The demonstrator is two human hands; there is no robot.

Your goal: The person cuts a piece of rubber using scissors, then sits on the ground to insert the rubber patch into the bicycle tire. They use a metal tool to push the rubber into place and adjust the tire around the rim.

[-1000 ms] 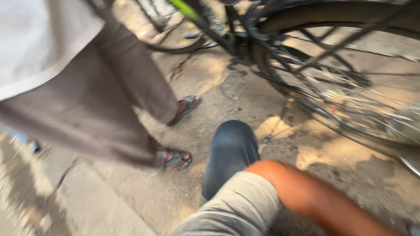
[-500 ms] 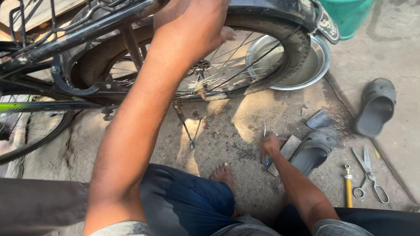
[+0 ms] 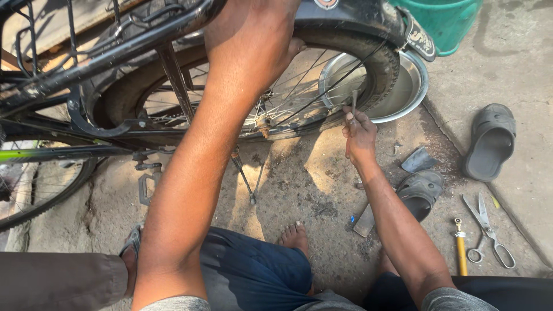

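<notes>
Looking down from a person's head at a black bicycle standing on rough concrete. The left hand (image 3: 253,46) rests spread over the top of the rear tyre (image 3: 377,63), fingers wrapped onto its far side. The right hand (image 3: 358,133) is closed around a slim metal tyre lever (image 3: 353,101), held upright with its tip at the tyre's edge beside the wheel rim. Behind the wheel sits a round steel basin (image 3: 403,92) and a green bucket (image 3: 449,20). On the ground to the right lie grey sandals (image 3: 489,141), scissors (image 3: 488,230) and a yellow-handled tool (image 3: 460,253).
</notes>
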